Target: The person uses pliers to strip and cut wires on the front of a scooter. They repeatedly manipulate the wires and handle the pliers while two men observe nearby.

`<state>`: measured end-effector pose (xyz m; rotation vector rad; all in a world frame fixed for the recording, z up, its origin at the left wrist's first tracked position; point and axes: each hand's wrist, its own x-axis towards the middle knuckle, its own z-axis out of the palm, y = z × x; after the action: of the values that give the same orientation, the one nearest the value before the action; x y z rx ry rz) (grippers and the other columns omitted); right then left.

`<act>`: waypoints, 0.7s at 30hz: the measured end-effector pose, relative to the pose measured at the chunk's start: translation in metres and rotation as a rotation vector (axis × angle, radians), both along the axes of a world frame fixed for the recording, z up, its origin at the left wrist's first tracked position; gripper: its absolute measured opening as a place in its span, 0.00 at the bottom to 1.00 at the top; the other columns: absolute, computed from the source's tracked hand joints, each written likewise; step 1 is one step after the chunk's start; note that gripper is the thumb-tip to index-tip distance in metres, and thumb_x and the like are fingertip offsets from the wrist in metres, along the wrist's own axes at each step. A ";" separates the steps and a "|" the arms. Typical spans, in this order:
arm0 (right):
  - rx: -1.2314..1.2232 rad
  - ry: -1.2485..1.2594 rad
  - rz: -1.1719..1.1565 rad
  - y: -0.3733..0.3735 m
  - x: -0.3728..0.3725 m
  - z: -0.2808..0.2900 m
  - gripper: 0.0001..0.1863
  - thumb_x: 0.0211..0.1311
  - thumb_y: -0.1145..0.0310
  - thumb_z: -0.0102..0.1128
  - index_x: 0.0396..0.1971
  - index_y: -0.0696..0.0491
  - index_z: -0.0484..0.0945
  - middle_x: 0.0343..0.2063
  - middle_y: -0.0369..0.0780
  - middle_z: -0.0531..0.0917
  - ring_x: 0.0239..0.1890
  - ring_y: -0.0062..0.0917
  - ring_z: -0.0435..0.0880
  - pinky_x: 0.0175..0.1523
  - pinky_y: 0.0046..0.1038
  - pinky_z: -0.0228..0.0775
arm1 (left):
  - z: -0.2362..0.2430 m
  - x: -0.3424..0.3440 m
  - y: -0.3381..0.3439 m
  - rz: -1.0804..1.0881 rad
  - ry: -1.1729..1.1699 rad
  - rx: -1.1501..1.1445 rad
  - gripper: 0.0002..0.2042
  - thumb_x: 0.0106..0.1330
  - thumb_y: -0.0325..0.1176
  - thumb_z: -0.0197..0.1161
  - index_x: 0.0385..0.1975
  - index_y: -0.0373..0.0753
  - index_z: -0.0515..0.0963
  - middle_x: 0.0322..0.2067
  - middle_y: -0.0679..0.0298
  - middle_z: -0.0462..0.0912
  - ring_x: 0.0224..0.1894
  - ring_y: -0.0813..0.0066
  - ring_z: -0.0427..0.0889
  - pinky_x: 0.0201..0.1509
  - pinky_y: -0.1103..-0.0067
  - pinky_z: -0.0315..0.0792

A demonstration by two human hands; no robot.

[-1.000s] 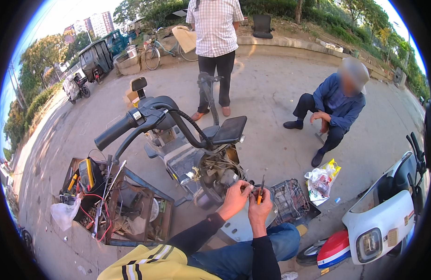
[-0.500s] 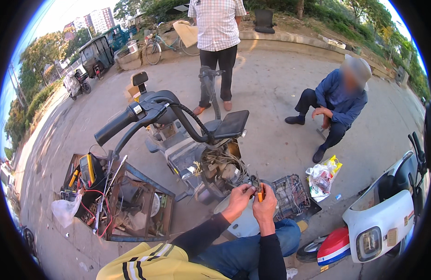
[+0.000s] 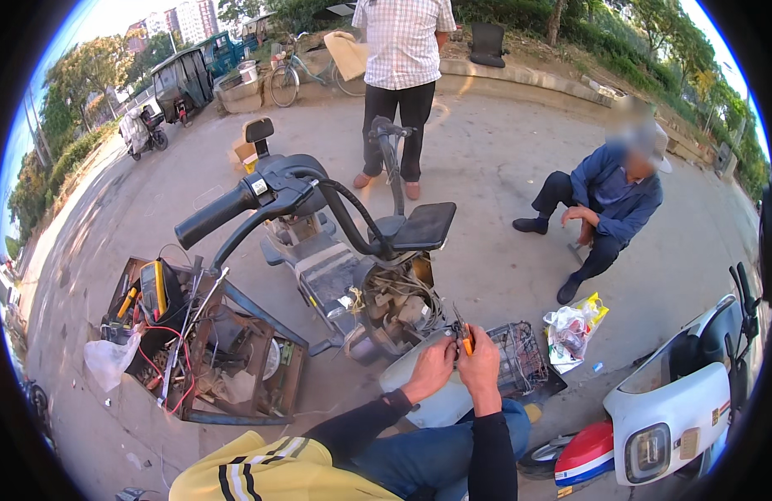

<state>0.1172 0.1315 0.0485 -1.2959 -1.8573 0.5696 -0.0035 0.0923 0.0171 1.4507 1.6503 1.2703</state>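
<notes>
My left hand (image 3: pixel 432 369) is pinching, contents hidden, probably steadying work beside the orange-handled pliers (image 3: pixel 467 341) my right hand (image 3: pixel 482 369) is gripping tips-up. Pliers are sitting near the scooter's wires (image 3: pixel 401 288); multimeter (image 3: pixel 159 289) is resting near the toolbox's (image 3: pixel 264 310) far left corner, presumably for reach.

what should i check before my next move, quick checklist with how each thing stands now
1. Right hand gripping the orange-handled tool: ok.
2. Left hand raised beside the right: ok; what its fingertips pinch: cannot tell, too small.
3. Wires at the scooter's opened front tucked away: not ok, they bulge out loose.
4. Multimeter stowed in the toolbox at the left: ok.
5. Crouching person clear of both hands: ok, apart on the right.
</notes>
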 end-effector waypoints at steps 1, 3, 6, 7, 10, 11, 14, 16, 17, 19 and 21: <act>0.053 -0.032 0.009 0.001 -0.001 0.000 0.17 0.60 0.76 0.66 0.50 0.58 0.80 0.40 0.51 0.87 0.42 0.52 0.86 0.45 0.44 0.78 | 0.000 -0.001 0.000 -0.007 0.006 0.009 0.11 0.75 0.31 0.54 0.47 0.30 0.78 0.31 0.39 0.82 0.37 0.35 0.82 0.39 0.56 0.74; 0.069 -0.128 0.046 -0.003 0.001 0.001 0.18 0.59 0.77 0.66 0.51 0.58 0.79 0.41 0.51 0.86 0.43 0.52 0.85 0.46 0.46 0.77 | 0.003 0.001 -0.005 -0.020 0.015 -0.046 0.11 0.75 0.31 0.54 0.46 0.30 0.78 0.31 0.38 0.82 0.37 0.35 0.82 0.39 0.55 0.74; 0.089 -0.201 0.069 0.003 -0.001 0.007 0.21 0.57 0.79 0.65 0.52 0.58 0.79 0.42 0.52 0.85 0.45 0.52 0.84 0.48 0.47 0.77 | 0.006 0.000 -0.001 -0.010 0.013 -0.044 0.11 0.75 0.31 0.54 0.45 0.30 0.78 0.31 0.39 0.82 0.37 0.36 0.83 0.39 0.55 0.74; 0.076 -0.221 0.069 0.004 0.000 0.005 0.21 0.56 0.79 0.64 0.52 0.58 0.78 0.43 0.52 0.85 0.45 0.52 0.84 0.49 0.47 0.76 | 0.003 0.000 -0.001 -0.006 0.001 -0.047 0.11 0.75 0.31 0.54 0.44 0.30 0.78 0.30 0.39 0.82 0.37 0.36 0.83 0.39 0.56 0.74; 0.056 -0.148 0.112 0.004 0.001 0.010 0.20 0.58 0.77 0.65 0.52 0.58 0.78 0.39 0.51 0.83 0.43 0.51 0.83 0.48 0.47 0.76 | 0.004 -0.004 0.002 -0.017 -0.050 -0.060 0.12 0.76 0.33 0.52 0.48 0.32 0.78 0.32 0.40 0.84 0.37 0.36 0.83 0.40 0.52 0.74; 0.055 -0.125 0.125 0.006 0.002 0.011 0.20 0.58 0.77 0.65 0.52 0.58 0.78 0.39 0.51 0.83 0.43 0.52 0.83 0.48 0.47 0.76 | 0.006 -0.004 0.003 -0.004 -0.059 -0.056 0.12 0.76 0.32 0.52 0.47 0.31 0.78 0.31 0.40 0.83 0.36 0.38 0.84 0.40 0.54 0.74; 0.034 -0.100 0.152 0.002 0.009 0.002 0.21 0.58 0.76 0.65 0.53 0.58 0.78 0.39 0.52 0.83 0.43 0.52 0.83 0.48 0.48 0.76 | 0.002 0.002 -0.002 0.003 -0.081 -0.075 0.11 0.76 0.32 0.52 0.45 0.29 0.77 0.30 0.41 0.83 0.37 0.38 0.84 0.40 0.56 0.75; 0.076 -0.137 0.142 0.006 0.009 0.002 0.20 0.58 0.76 0.66 0.52 0.58 0.78 0.38 0.51 0.83 0.43 0.52 0.83 0.47 0.48 0.76 | 0.005 0.000 0.001 -0.007 -0.034 -0.049 0.11 0.76 0.31 0.52 0.45 0.30 0.77 0.31 0.40 0.83 0.38 0.36 0.83 0.40 0.55 0.74; 0.092 -0.154 0.137 0.006 0.009 0.003 0.20 0.58 0.75 0.66 0.51 0.57 0.78 0.38 0.51 0.83 0.42 0.52 0.83 0.47 0.48 0.76 | 0.006 0.000 0.001 -0.011 -0.010 -0.041 0.11 0.75 0.31 0.52 0.45 0.30 0.77 0.32 0.39 0.83 0.38 0.35 0.83 0.40 0.54 0.74; 0.105 -0.183 0.126 0.006 0.007 0.001 0.19 0.57 0.75 0.66 0.50 0.57 0.79 0.37 0.50 0.83 0.42 0.51 0.83 0.47 0.47 0.75 | 0.003 0.000 0.001 -0.013 0.017 -0.020 0.11 0.76 0.32 0.53 0.46 0.32 0.77 0.31 0.39 0.83 0.37 0.35 0.82 0.40 0.51 0.73; 0.131 -0.213 0.116 0.008 0.006 0.001 0.19 0.56 0.74 0.67 0.50 0.56 0.78 0.37 0.49 0.82 0.42 0.49 0.83 0.47 0.47 0.75 | 0.001 0.000 0.003 -0.025 0.025 -0.014 0.11 0.76 0.33 0.53 0.46 0.33 0.77 0.30 0.39 0.83 0.36 0.34 0.82 0.39 0.50 0.72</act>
<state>0.1229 0.1395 0.0496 -1.2055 -2.1183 0.3737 -0.0040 0.0951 0.0180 1.4796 1.6490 1.2289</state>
